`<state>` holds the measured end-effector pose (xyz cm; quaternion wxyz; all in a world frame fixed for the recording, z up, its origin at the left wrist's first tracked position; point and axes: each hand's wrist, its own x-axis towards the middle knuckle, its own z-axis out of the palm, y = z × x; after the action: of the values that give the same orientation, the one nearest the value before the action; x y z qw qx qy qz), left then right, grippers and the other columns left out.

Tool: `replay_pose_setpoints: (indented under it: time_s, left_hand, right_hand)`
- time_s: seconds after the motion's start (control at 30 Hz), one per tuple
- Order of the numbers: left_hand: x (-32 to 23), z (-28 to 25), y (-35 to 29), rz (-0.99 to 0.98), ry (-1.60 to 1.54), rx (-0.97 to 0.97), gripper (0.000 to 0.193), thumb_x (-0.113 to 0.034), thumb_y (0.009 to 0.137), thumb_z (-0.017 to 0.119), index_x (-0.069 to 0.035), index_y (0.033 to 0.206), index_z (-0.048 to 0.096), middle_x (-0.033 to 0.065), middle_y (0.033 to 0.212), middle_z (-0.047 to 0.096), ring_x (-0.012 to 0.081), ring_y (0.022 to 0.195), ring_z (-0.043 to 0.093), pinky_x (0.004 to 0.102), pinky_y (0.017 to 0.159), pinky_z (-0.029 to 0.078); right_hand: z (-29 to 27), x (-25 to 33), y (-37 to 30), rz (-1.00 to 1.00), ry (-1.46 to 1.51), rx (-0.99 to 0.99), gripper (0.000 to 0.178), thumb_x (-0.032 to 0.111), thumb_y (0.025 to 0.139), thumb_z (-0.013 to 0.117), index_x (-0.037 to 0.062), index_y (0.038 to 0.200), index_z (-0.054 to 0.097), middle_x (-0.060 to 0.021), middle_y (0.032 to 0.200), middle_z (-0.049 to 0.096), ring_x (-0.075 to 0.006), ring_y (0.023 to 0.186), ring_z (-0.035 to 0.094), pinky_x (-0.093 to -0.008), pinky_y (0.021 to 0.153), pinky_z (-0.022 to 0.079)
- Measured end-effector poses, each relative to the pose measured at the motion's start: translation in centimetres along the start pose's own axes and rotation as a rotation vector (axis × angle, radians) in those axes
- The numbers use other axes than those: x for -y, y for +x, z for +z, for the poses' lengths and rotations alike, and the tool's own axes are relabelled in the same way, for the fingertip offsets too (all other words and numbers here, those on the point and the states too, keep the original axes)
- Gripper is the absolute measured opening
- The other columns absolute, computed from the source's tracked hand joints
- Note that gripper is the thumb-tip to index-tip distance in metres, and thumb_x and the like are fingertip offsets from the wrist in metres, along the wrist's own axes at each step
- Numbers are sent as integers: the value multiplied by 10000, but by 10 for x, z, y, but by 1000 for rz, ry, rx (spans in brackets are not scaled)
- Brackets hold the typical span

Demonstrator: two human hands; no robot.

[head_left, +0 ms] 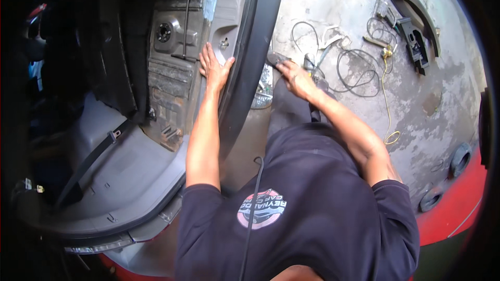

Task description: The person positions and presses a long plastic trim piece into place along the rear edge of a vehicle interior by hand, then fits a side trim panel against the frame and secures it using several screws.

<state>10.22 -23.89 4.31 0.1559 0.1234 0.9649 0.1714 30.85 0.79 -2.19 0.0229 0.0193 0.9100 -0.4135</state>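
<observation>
My left hand (214, 68) lies with fingers spread on the grey trim (225, 26) along the edge of a car's body opening. Under its fingertips is the inner edge of that trim, beside the bare metal floor (169, 75). My right hand (297, 80) rests over my dark trouser leg (287, 101), its fingers stretched forward and slightly bent. Just past those fingertips shows a dark rounded object (277, 59), perhaps a shoe tip. I see nothing held in either hand, though the right palm is hidden.
A black seal (260, 15) borders the opening. A seat belt (94, 158) crosses the grey interior at left. On the concrete floor lie a coiled black cable (359, 73), a yellow cord (386, 104) and a dark curved trim piece (416, 5). Red bodywork (453, 203) stands at right.
</observation>
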Motion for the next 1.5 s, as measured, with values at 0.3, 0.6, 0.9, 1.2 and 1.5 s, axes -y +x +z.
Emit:
replay_pose_setpoints:
  time_s: [0.3, 0.6, 0.9, 1.2, 1.5]
  left_hand:
    - [4, 5, -7, 65, 69, -10, 1182, -623, 843, 756, -44, 1661, 129, 216, 1718, 141, 474, 1573, 111, 709, 1195, 130]
    - [7, 9, -8, 107, 124, 20, 1032, -600, 943, 661, -37, 1652, 166, 265, 1712, 84, 491, 1574, 71, 712, 1196, 134]
    - [8, 7, -10, 189, 285, 17, 691, -574, 999, 593, -142, 1533, 511, 301, 1683, 77, 511, 1560, 65, 728, 1179, 168]
    - [6, -7, -7, 200, 177, 105, 663, -502, 986, 652, -131, 1520, 525, 312, 1679, 87, 518, 1553, 105, 740, 1167, 193]
    - [-8, -11, -3, 81, 128, 61, 686, -415, 919, 740, -88, 1474, 503, 331, 1650, 169, 548, 1529, 165, 759, 1147, 221]
  right_hand:
    - [-25, 39, 41, -60, 36, -120, 510, 8, 851, 620, 67, 1358, 620, -166, 1019, 598, -343, 1038, 637, -450, 884, 542]
    - [10, 68, 112, -255, -326, 11, 472, 147, 980, 523, 144, 1446, 597, -153, 1127, 657, -296, 1028, 664, -417, 861, 526]
    - [12, 50, 114, -312, -470, -17, 586, 124, 998, 483, 293, 1559, 465, -101, 994, 601, -244, 897, 615, -379, 786, 475]
    - [35, 62, 100, -179, -209, -175, 559, 113, 909, 601, 189, 1461, 556, -116, 1042, 627, -292, 1011, 602, -410, 879, 451]
    - [-8, 91, 135, 0, -123, -300, 551, 106, 829, 698, -11, 1359, 601, -214, 1435, 528, -386, 1344, 499, -497, 1025, 471]
